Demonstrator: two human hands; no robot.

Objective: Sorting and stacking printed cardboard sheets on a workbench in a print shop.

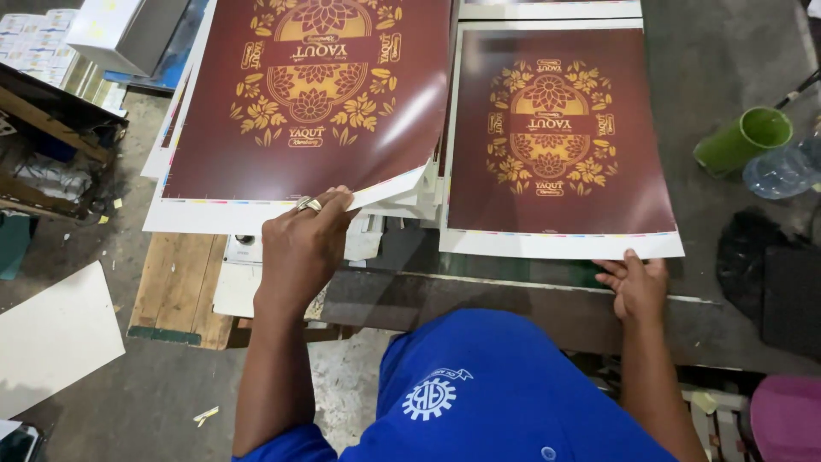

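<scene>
Sheets [308,111] of maroon print lie stacked at the left, where the left hand [301,248] pinches the top one's lifted corner to separate it, while the right hand [637,287], fingers together, steadies the right stack [556,137].

We see the left hand [301,246] on the near right corner of the lifted maroon printed sheet [312,98], above the stack of printed sheets [184,214] on the left wooden pallet [175,295]. Right of it, the right hand [637,287] touches the near edge of the flat maroon printed sheet [560,137]. Far right, the green plastic cup [742,141] lies on its side beside the clear plastic bottle [780,171]
</scene>
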